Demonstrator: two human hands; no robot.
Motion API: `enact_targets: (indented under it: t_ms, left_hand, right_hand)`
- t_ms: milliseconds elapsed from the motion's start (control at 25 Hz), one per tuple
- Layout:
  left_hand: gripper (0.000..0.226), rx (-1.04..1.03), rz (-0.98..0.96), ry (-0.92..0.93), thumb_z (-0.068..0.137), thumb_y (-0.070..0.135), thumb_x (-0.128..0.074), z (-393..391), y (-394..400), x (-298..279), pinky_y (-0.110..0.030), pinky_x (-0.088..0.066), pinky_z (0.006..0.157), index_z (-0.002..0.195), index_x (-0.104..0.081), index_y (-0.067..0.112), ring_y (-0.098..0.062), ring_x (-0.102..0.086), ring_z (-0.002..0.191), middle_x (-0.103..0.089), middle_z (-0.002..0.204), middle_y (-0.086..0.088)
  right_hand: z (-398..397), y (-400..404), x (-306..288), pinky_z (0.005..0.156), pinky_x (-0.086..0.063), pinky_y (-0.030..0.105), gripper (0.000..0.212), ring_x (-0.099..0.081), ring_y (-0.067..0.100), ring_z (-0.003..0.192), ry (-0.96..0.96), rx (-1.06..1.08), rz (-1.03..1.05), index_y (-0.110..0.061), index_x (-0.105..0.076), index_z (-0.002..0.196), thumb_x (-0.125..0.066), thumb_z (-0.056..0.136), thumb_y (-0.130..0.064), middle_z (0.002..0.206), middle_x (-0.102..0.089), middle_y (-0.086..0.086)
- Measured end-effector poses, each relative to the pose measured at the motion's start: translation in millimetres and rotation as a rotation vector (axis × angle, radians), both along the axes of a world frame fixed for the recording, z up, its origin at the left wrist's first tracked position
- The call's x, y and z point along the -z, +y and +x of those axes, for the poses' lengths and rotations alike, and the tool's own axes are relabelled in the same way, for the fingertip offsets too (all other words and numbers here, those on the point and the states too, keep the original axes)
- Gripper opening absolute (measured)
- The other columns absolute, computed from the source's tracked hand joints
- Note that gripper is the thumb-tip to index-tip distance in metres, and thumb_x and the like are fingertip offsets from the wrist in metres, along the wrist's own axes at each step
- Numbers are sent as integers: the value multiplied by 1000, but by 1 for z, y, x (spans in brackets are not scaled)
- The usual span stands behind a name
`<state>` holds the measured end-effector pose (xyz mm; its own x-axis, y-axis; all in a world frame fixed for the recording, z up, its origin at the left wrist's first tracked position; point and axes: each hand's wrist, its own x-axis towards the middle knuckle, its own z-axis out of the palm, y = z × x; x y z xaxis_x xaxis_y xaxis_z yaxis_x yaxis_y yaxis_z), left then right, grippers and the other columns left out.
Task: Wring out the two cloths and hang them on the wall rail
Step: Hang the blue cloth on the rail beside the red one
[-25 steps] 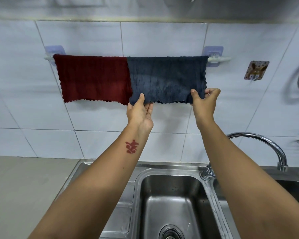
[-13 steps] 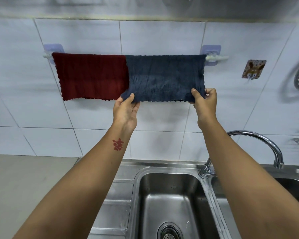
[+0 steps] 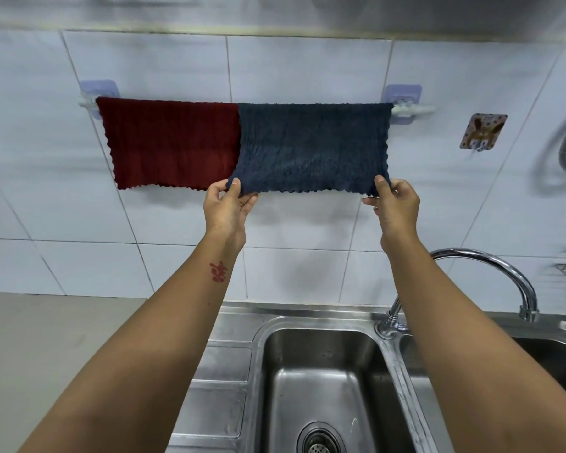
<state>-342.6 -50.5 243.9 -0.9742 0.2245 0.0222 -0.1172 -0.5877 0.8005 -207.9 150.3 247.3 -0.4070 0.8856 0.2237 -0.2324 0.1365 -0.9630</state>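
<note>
Pinching the bottom corners of the blue cloth (image 3: 311, 148), both hands draw it taut and a little away from the wall, which looks meant to flatten wrinkles and square the hem. The left hand (image 3: 226, 209) has its grip closed on the lower left corner, thumb in front and fingers behind; the right hand (image 3: 394, 206) has its grip closed on the lower right corner the same way. Above the two grips the cloth is folded over the rail (image 3: 412, 109), so the rail carries its weight and the hands only steer its shape. Just left of the left grip hangs the red cloth (image 3: 170, 145), draped over the same rail, its edge meeting the blue one, its hem hanging free with no hand on it. Holding at the corners spreads the pull across the full width, a sensible way to keep a damp cloth from bunching. Below the grips sits the sink (image 3: 321, 380), so any drip would likely fall there. Both cloths are up; the task seems nearly done, with only letting go left.
</note>
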Motion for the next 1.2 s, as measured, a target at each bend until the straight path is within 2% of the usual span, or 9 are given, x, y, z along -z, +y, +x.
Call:
enact_targets:
  t_ms: [120,200,320,520,720,920,1200]
  left_hand:
    - [12,-12,-41,45,99,12,-50,-3,-1,0,-27,-57,82,110,-56,11,-22,-68,88,-63,113,-14]
    - [10,-15,-53,56,99,13,-50,-3,-2,-1,-28,-57,82,108,-55,11,-22,-68,87,-63,115,-15]
    - [5,3,-70,74,98,16,-54,-5,-5,-1,-29,-58,83,98,-54,11,-25,-68,89,-62,118,-18]
    - [9,-11,-148,166,94,16,-61,-8,-8,-3,-30,-59,80,89,-54,13,-29,-68,92,-64,104,-17]
    - [11,-88,-264,237,98,15,-53,-9,-11,2,-23,-59,71,87,-54,13,-21,-72,79,-66,96,-13]
    - [17,-124,-358,289,100,20,-50,-15,-18,6,-24,-59,72,84,-53,16,-18,-70,73,-68,83,-11]
    - [17,-168,-434,329,98,21,-53,-20,-24,8,-27,-58,74,81,-55,18,-18,-67,70,-67,76,-8]
  right_hand:
    - [1,-1,1,79,-47,29,23,-68,14,67,-32,-6,27,-25,-48,74,-53,96,-28,82,-63,-4]
    - [1,-3,1,82,-48,29,16,-67,12,66,-45,-6,49,-25,-52,81,-49,97,-25,85,-64,-5]
    - [3,-6,1,73,-47,24,5,-66,11,66,-37,-4,64,-23,-55,96,-51,97,-21,94,-67,-2]
    - [4,-9,-1,67,-45,22,16,-61,10,67,-42,-2,88,-27,-49,81,-57,94,-21,90,-64,-3]
    - [4,-5,3,70,-47,24,17,-61,11,69,-51,7,84,-25,-48,80,-53,96,-25,85,-61,-7]
    - [4,0,7,70,-46,25,16,-60,11,71,-103,-6,102,-17,-50,89,-49,98,-30,92,-62,-4]
    - [6,6,4,59,-41,12,17,-59,17,84,-128,32,140,-11,-49,92,-51,98,-27,101,-65,5]
